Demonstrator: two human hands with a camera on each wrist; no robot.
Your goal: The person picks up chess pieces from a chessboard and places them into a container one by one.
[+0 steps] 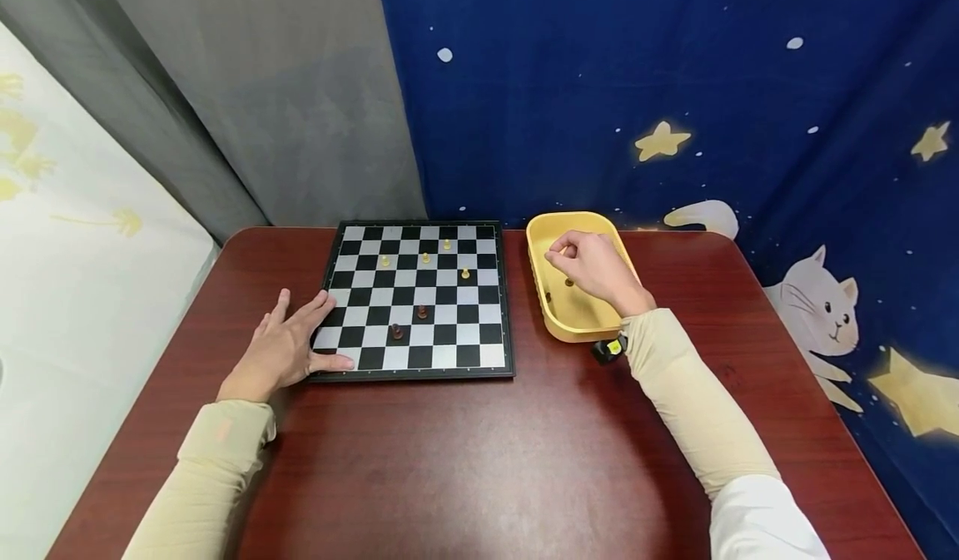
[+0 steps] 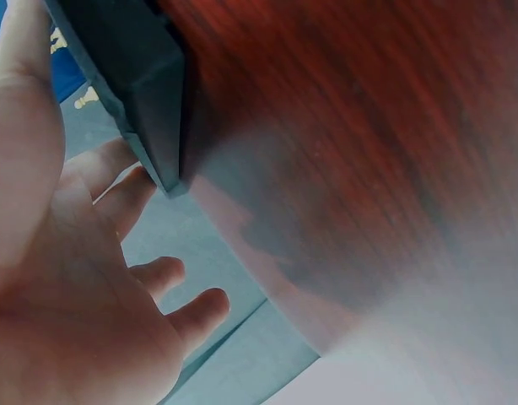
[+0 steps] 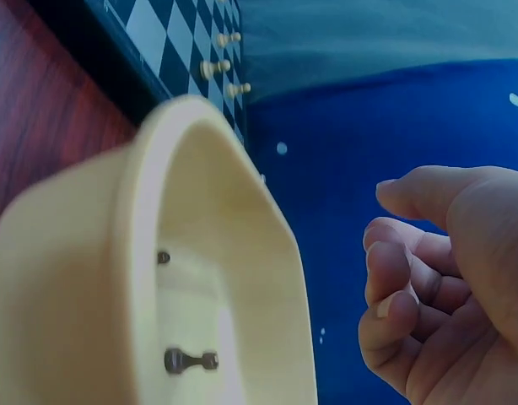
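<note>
Evidently, the board (image 1: 419, 358) is set towards the far edge of the table (image 1: 419, 452), and its near left corner is bracketed by the left hand (image 1: 280, 348) — thumb at the near edge, fingers spread by the left side, nothing pinched — presumably so that sliding is prevented. To the board's right the tub (image 1: 588, 314) is placed, within easy reach of the right hand (image 1: 597, 267), which is held above it; its fingers are loosely curled, a gap is left to the thumb, and no piece can be seen between them. Four pale pieces (image 1: 465, 274) and two dark pieces (image 1: 422, 312) are stood upright on the board, heads up, the dark ones placed nearer the person. The tub's long axis is run away from the person (its far end is angled slightly leftward). Inside, one tub piece (image 3: 191, 361) is aligned in the right wrist view much like the pale ones, though whether it is stood or laid cannot be told; of the other tub piece (image 3: 163, 257) too little is shown.
</note>
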